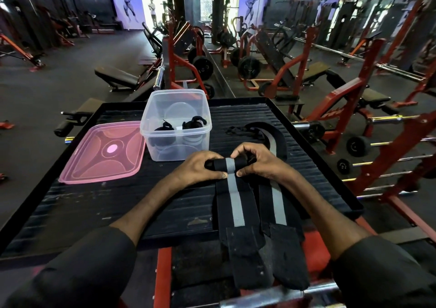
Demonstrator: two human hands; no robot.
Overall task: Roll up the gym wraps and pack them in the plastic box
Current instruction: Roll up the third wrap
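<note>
– Black cloth with a grey stripe: that is the gym wrap (236,204), lying on the ribbed surface (94,201). Its far end is rolled. The left grip (200,167) and the right grip (257,160) both pinch the rolled part, with the thumbs on the near side.
– Is the rolled part fully seen?
– No, the fingers cover both its ends. A second wrap (278,201) lies just beside it on the right, partly under the right wrist. The near ends of both hang over the edge.
– And the plastic box (175,109)?
– It stands open beyond the left grip, beside the pink lid (101,152). Dark rolled wraps (165,133) lie inside, but their number is hard to tell through the cloudy wall. A third wrap (271,137) curves behind the right grip, half hidden.
</note>
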